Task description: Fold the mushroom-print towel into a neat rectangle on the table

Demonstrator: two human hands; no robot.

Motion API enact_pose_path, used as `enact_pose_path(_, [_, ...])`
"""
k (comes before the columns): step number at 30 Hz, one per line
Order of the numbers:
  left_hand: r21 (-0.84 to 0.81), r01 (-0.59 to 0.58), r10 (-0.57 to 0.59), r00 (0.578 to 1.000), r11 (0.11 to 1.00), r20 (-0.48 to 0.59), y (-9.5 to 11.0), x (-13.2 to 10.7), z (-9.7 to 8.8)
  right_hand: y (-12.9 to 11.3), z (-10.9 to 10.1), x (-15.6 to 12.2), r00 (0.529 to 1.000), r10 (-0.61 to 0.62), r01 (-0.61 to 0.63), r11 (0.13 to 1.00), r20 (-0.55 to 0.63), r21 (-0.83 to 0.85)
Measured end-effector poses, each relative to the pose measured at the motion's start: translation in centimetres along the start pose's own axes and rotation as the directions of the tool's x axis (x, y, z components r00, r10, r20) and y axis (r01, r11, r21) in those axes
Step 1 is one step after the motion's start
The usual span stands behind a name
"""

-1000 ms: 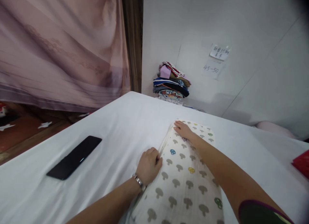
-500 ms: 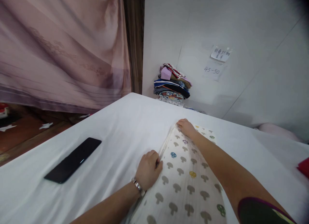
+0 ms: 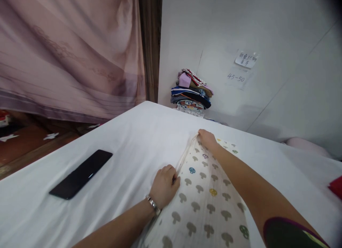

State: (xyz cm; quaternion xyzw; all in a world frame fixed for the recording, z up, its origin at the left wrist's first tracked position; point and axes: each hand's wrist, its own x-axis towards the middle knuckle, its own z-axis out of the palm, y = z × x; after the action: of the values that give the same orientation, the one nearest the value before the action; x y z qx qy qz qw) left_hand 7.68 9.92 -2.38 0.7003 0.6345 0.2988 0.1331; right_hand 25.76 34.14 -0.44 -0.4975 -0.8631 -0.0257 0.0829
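A thin white cloth (image 3: 199,198) printed with grey, blue, yellow and green mushrooms lies on the white-covered surface and runs off the bottom of the view. At the middle of its left edge, my left hand (image 3: 165,185) is closed, gripping the edge between thumb and curled fingers. Farther away, my right hand (image 3: 207,138) pinches the cloth's far left corner, slightly raised. My right forearm crosses over the cloth and hides part of its right side. A metal bracelet sits on my left wrist.
On the left of the white sheet (image 3: 128,148) lies a black phone (image 3: 81,175). Folded clothes (image 3: 191,89) stand stacked against the wall beyond the far edge. A pink curtain (image 3: 72,55) hangs at left. Something red (image 3: 336,186) shows at the right edge.
My right hand has shifted slightly, lifting and tightening the far corner so the left edge looks straighter. My left hand stays almost in place. The view has tilted a little.
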Motion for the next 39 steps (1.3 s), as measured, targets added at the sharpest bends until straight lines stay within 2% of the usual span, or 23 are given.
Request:
enact_pose_path(12, [-0.025,0.015,-0.015,1.0,1.0,0.02,0.2,0.0,-0.3,-0.6,1.8,1.0,0.999,-0.018,0.026,0.983,-0.045,0.181])
enact_pose_path(18, [-0.015,0.011,-0.011,1.0,1.0,0.012,0.1,0.1,-0.3,0.5,1.3,-0.6,0.99,0.02,0.013,0.972,-0.136,0.236])
enact_pose_path(24, [-0.012,0.018,-0.018,1.0,1.0,0.008,0.2,0.1,-0.4,0.1,0.9,-1.6,0.979,0.042,0.008,0.969,-0.2,0.247])
enact_pose_path(32, [-0.02,0.007,-0.006,0.999,1.0,0.039,0.1,0.3,-0.5,-0.7,2.3,1.2,0.988,0.065,-0.029,0.97,-0.142,0.243])
enact_pose_path(35, [-0.021,0.006,-0.005,0.999,1.0,0.048,0.1,0.3,-0.6,-0.8,2.3,1.0,0.991,0.042,-0.011,0.971,-0.127,0.238])
enact_pose_path(39, [-0.006,0.008,-0.008,0.999,1.0,0.05,0.1,0.3,-0.5,-0.9,1.4,-0.8,0.991,-0.003,0.035,0.972,-0.134,0.232])
